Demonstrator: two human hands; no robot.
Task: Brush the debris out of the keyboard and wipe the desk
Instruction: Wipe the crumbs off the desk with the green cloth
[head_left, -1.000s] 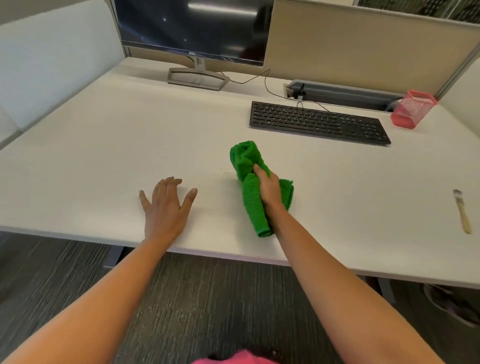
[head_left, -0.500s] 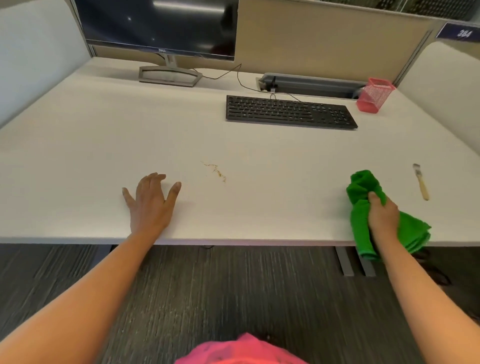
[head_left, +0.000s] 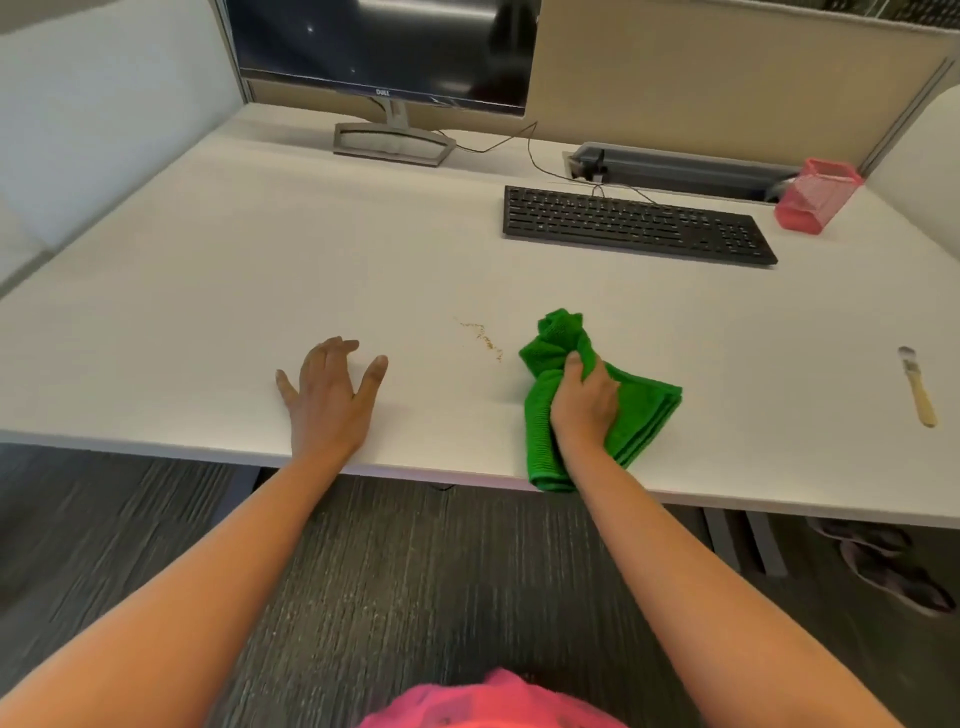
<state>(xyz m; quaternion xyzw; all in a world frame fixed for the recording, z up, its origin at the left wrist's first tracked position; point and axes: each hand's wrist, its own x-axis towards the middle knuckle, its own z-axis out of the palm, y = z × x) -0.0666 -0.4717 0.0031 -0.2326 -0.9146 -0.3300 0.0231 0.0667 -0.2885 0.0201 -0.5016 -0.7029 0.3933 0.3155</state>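
Keyboard (head_left: 636, 226): black, full-size with number pad, flat on the white desk (head_left: 208, 291) toward the far right, its cable running back to a grey trough (head_left: 675, 166) at the partition. Debris (head_left: 483, 338): a thin curved trail of tan crumbs on the desk, between the two hands and just left of the green cloth (head_left: 644, 410). Right hand (head_left: 584, 402): fingers curled round the bunched cloth, which lies on the desk with its near end over the front edge. Left hand (head_left: 330, 395): flat on the desk, fingers spread, grasping nothing. Brush (head_left: 918, 387): pale handle, lying well apart at far right. Monitor (head_left: 384, 47): dark screen, bezel marked "DELL". Pink mesh pot (head_left: 815, 202): just right of the keyboard; contents cannot be told
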